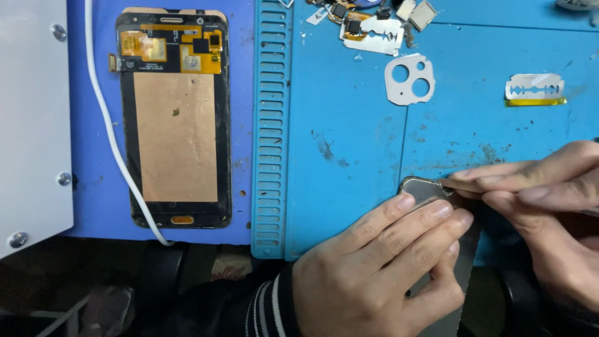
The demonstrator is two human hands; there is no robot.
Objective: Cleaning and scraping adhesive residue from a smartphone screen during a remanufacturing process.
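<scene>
My left hand (380, 268) grips a flat grey metal part with a rounded corner (419, 188) at the near edge of the blue work mat (349, 125). Its fingers lie across the top of the part and the thumb is under it. My right hand (549, 206) comes in from the right, fingers pinched together at the part's upper right corner. Whether it holds a thin tool there is hidden by the fingers.
A phone screen assembly with a copper-coloured back (175, 118) lies at the left. A white cable (109, 125) runs beside it, next to a white metal box (31, 118). Razor blades (535, 87), a white camera-hole bracket (409, 79) and small parts (368, 25) lie farther back.
</scene>
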